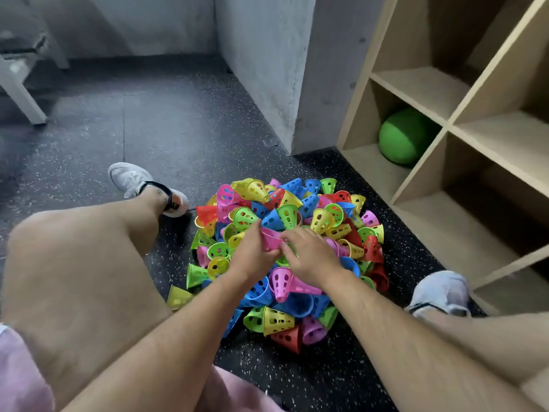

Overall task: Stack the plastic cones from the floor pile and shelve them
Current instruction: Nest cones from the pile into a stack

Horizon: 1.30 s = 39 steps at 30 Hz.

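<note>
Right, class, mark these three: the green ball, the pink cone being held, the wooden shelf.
green ball [402, 138], head view, middle of its visible face.
pink cone [271, 237], head view, its exposed side wall.
wooden shelf [424, 84], head view, bare upper board.

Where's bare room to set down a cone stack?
Free: the shelf cubbies above and right of the green ball, and the floor beyond the left shoe. Crowded: the cone pile, where the left hand and right hand hold a pink cone.
</note>
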{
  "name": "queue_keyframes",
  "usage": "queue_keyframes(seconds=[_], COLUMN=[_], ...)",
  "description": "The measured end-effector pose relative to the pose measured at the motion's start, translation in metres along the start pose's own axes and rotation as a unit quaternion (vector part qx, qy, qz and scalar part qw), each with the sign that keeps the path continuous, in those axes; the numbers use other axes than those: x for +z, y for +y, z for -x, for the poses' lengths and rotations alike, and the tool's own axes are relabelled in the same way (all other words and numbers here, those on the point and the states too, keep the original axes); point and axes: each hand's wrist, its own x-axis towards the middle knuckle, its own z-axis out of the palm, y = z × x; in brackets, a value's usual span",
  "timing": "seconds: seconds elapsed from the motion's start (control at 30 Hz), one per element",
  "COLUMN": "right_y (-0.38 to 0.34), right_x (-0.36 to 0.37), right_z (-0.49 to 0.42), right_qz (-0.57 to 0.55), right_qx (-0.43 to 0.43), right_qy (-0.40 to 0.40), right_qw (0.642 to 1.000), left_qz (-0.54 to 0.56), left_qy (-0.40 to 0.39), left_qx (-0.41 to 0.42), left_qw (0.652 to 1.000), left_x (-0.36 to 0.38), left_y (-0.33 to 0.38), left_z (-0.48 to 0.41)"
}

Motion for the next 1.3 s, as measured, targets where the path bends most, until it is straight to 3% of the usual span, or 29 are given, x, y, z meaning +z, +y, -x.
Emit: queue_keyframes(seconds=[0.13,0.33,0.7,0.93,1.17,1.3], right_y=[0.004,0.036,0.038,0.048,0.047,0.048], right_x=[0.005,0.011,0.049,0.068,0.083,0.088], right_z=[0.003,0.016,0.014,0.017,0.010,0.005], right_qz=[-0.013,0.099,0.070,0.078,0.180,0.198], right_qx=[0.033,0.014,-0.099,-0.097,-0.064,-0.056], right_qy=[0.001,-0.123,-0.106,-0.102,-0.171,-0.162], right_qw=[0.999,0.987,0.987,0.987,0.967,0.965], left_qz=[-0.005,-0.042,0.001,-0.013,-0.030,-0.023], left_qy=[-0.031,-0.105,-0.090,-0.100,-0.120,-0.119], left_qx=[-0.006,-0.020,-0.091,-0.109,-0.111,-0.106], left_qw=[0.999,0.993,0.992,0.989,0.986,0.987], left_x=[0.000,0.012,0.014,0.017,0.020,0.026], left_y=[-0.015,-0.041,-0.077,-0.087,-0.087,-0.086], left_z=[0.001,0.005,0.011,0.005,0.009,0.009])
